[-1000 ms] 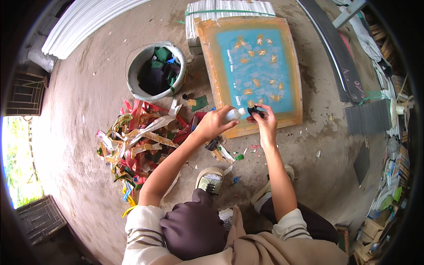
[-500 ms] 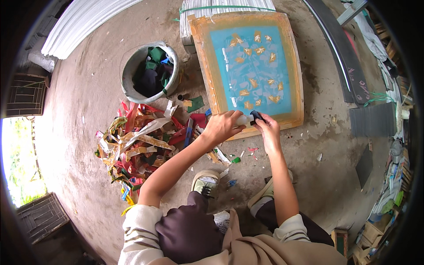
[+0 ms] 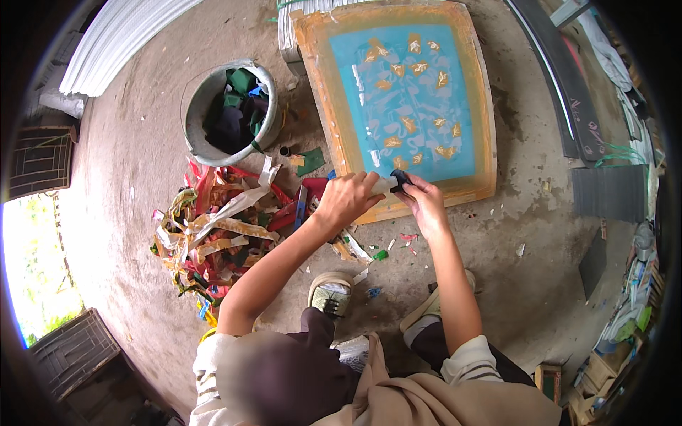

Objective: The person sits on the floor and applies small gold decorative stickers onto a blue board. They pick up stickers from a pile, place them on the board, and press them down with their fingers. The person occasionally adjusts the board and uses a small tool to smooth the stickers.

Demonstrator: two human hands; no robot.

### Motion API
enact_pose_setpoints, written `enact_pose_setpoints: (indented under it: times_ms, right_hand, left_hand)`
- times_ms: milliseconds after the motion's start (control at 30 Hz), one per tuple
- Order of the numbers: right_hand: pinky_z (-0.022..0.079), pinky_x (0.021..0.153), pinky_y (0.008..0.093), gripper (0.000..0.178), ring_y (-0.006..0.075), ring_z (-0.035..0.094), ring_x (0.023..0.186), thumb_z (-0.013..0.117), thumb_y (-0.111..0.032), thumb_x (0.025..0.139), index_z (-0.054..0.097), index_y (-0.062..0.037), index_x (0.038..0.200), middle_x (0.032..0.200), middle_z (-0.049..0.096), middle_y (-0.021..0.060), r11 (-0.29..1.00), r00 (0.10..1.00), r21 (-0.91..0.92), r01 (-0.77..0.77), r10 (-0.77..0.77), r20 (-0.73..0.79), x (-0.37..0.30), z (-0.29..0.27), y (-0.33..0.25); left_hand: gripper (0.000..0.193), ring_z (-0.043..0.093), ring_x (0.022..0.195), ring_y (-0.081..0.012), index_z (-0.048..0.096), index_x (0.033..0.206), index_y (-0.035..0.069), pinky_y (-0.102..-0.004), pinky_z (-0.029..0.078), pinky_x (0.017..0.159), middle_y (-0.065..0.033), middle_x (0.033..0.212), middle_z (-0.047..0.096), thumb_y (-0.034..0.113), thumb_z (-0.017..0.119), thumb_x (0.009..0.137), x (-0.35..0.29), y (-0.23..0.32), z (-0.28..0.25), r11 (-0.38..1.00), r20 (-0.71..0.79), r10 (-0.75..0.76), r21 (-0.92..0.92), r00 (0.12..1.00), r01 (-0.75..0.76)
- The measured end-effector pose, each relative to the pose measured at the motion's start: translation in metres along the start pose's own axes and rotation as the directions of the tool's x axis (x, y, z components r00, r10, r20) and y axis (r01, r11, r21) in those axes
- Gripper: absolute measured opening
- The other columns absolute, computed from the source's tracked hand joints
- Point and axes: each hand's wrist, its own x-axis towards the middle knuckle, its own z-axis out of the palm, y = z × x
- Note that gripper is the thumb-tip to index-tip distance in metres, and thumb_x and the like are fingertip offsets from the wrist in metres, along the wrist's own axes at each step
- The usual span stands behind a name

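Holding green and dark scraps [image 3: 238, 113], the bucket [image 3: 220, 157] sits left; left hand [image 3: 348, 199] wraps a white bottle [image 3: 384, 185] above the screen-printing frame [image 3: 465, 192]'s near edge, right hand [image 3: 426, 201] pinches dark cloth [image 3: 400, 179] at the bottle's tip, concrete floor [image 3: 533, 238] rightward.

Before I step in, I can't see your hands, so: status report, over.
Left hand around white bottle; right hand pinching dark piece at its end. Framed blue panel behind both; scrap heap to the left; hands unobstructed.
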Motion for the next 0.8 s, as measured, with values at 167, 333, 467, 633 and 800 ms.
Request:
enact_pose_setpoints:
  times_ms: [167, 333, 467, 633, 800]
  right_hand:
    - [0.057, 0.086, 0.0341, 0.017, 0.0260, 0.065, 0.094, 0.055, 0.006, 0.085, 0.060, 0.0091, 0.101, 0.108, 0.063, 0.0176, 0.995, 1.000, 0.100, 0.005, -0.006, 0.008, 0.041, -0.011, -0.030]
    - [0.053, 0.081, 0.0365, 0.025, 0.0272, 0.066, 0.089, 0.048, 0.004, 0.089, 0.061, 0.0066, 0.110, 0.099, 0.068, 0.0131, 0.380, 0.544, -0.828, 0.413, -0.832, -0.110, 0.131, -0.036, -0.123]
    - [0.022, 0.115, 0.0422, 0.051, 0.0345, 0.028, 0.138, 0.049, -0.017, 0.095, 0.035, 0.0008, 0.141, 0.147, 0.033, 0.0211, -0.224, 0.432, -0.907, 0.356, -0.821, 0.373, 0.140, -0.013, -0.048]
    - [0.016, 0.117, 0.0408, 0.056, 0.0246, 0.019, 0.143, 0.048, -0.023, 0.095, 0.030, -0.0040, 0.145, 0.153, 0.022, 0.0130, -0.392, 0.651, -0.695, 0.603, -0.263, 0.712, 0.028, -0.040, 0.070]
    - [0.017, 0.117, 0.0420, 0.049, 0.0279, 0.022, 0.142, 0.037, -0.022, 0.100, 0.029, -0.0056, 0.145, 0.151, 0.025, 0.0150, -0.452, 0.611, -0.865, 0.217, -0.628, 0.481, 0.113, -0.058, -0.044]
  left_hand:
    - [0.046, 0.066, 0.082, -0.0265, 0.053, 0.117, 0.006, -0.0319, 0.053, 0.074, -0.0154, 0.099, 0.066, 0.021, 0.075, 0.079, -0.019, -0.036, 0.013, 0.889, -0.315, -0.321, -0.426, 0.893, 0.169]
    - [0.032, 0.057, 0.091, -0.0104, 0.051, 0.119, 0.007, -0.0249, 0.048, 0.081, -0.0042, 0.108, 0.061, 0.003, 0.062, 0.089, -0.019, -0.062, 0.027, 0.572, -0.360, -0.592, -0.818, 0.721, 0.062]
    - [0.034, 0.057, 0.104, -0.0184, 0.050, 0.122, 0.005, -0.0316, 0.046, 0.089, -0.0102, 0.112, 0.060, 0.001, 0.060, 0.089, -0.031, -0.086, 0.053, 0.603, -0.286, -0.637, -0.764, 0.716, 0.231]
    - [0.038, 0.057, 0.106, -0.0257, 0.050, 0.122, 0.002, -0.0358, 0.043, 0.093, -0.0139, 0.115, 0.059, -0.003, 0.059, 0.085, -0.032, -0.083, 0.058, 0.713, -0.337, -0.611, -0.628, 0.717, 0.312]
    - [0.039, 0.057, 0.106, -0.0266, 0.051, 0.121, 0.001, -0.0353, 0.043, 0.093, -0.0144, 0.117, 0.057, 0.001, 0.062, 0.084, -0.023, -0.085, 0.053, 0.750, -0.378, -0.570, -0.602, 0.729, 0.274]
